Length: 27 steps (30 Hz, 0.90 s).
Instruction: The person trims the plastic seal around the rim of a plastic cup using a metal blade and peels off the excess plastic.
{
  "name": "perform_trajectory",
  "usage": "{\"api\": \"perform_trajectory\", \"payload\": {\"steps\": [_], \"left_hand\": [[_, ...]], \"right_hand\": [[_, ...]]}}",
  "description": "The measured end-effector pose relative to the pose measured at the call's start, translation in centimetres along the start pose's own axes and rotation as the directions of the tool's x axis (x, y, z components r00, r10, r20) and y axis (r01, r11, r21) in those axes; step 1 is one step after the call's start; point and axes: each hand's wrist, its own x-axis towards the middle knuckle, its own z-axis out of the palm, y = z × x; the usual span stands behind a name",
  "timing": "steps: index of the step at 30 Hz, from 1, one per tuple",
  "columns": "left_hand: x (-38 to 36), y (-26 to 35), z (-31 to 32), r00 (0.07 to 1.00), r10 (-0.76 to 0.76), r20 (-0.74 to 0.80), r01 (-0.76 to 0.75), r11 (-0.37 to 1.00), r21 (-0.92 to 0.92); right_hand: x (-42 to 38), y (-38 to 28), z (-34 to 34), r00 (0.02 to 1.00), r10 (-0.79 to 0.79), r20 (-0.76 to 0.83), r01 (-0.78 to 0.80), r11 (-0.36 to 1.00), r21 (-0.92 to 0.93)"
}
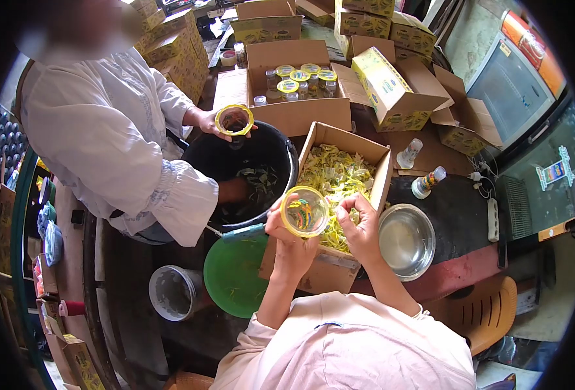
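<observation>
My left hand is wrapped round a clear cup with a yellow rim, its round top facing the camera and colored print showing through. Close to the cup's right side, my right hand has its thumb and fingertips pinched together; whatever is between them is too small to make out. Both hands are above the near part of a cardboard box full of yellow-green strips. A metal bowl stands to the right of my right hand.
Across on the left, a co-worker holds another yellow-rimmed cup over a black bucket, one hand inside it. A green basin and white bucket are nearer. Behind, an open carton holds several cups. Two glasses stand at right.
</observation>
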Motion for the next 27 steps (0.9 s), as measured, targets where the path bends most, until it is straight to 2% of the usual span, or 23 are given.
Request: {"api": "perform_trajectory", "payload": {"steps": [3, 12, 15, 18, 21, 24, 27], "left_hand": [[0.2, 0.0, -0.4, 0.998, -0.066, 0.016, 0.067, 0.997, -0.042], [-0.1, -0.4, -0.1, 1.000, 0.013, 0.016, -0.013, 1.000, -0.015], [-0.2, -0.7, 0.1, 0.997, 0.072, 0.011, -0.071, 0.997, -0.003], [-0.2, -0.6, 0.2, 0.997, 0.076, 0.020, -0.077, 0.996, 0.042], [-0.3, -0.4, 0.1, 0.997, 0.064, 0.039, -0.064, 0.998, -0.001], [-0.4, -0.5, 0.2, 0.999, 0.035, 0.032, -0.034, 0.999, -0.023], [-0.2, 0.5, -0.2, 0.993, -0.088, 0.081, 0.093, 0.994, -0.061]], "right_hand": [[-0.1, -0.4, 0.0, 1.000, 0.021, 0.008, -0.021, 1.000, 0.000], [0.4, -0.5, 0.0, 1.000, 0.024, 0.010, -0.023, 0.997, -0.068], [0.5, -1.0, -0.3, 0.999, 0.003, 0.043, 0.003, 0.990, -0.144], [0.6, -0.7, -0.4, 0.995, -0.081, 0.058, 0.093, 0.963, -0.251], [0.5, -0.5, -0.5, 0.998, -0.059, 0.025, 0.064, 0.957, -0.284], [0.7, 0.0, -0.9, 1.000, -0.006, 0.019, 0.010, 0.983, -0.186], [0.6, 1.6, -0.9, 0.998, -0.003, -0.065, -0.002, 0.997, -0.071]]}}
